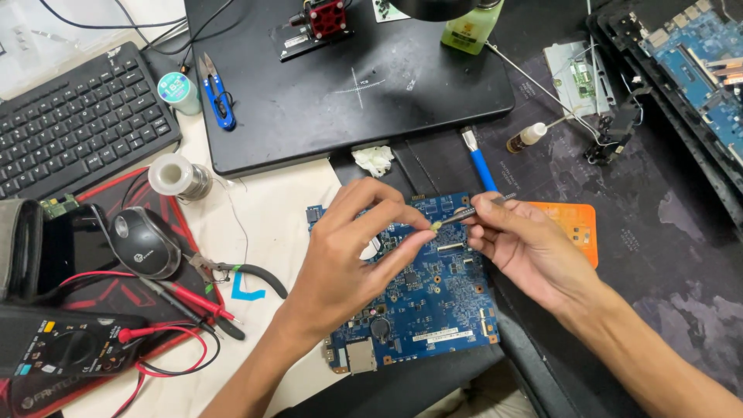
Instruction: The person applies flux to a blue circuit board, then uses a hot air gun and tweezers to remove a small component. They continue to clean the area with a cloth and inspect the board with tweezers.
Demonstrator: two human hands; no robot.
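Two hands work over a blue circuit board

The left hand (340, 259) rests on the circuit board (422, 298), fingers pinched narrow at the tip of a slim tool (464, 214) that the right hand (526, 244) holds in a closed grip just beside it.

Illumination is bright, even and diffuse, falling from above the blue circuit board (418, 286); both hands cast only short, soft shadows onto it, and a deeper shadow lies below its lower edge. Mild glare shows on the glossy black mat (325, 101) above the board, on the computer mouse (143, 241) to its left and on the solder spool (176, 176) beside that. Focus is sharp around the board, with no motion blur, while wide-angle distortion bends the keyboard (73, 116) far to its upper left and the laptop chassis (689, 70) at its upper right.
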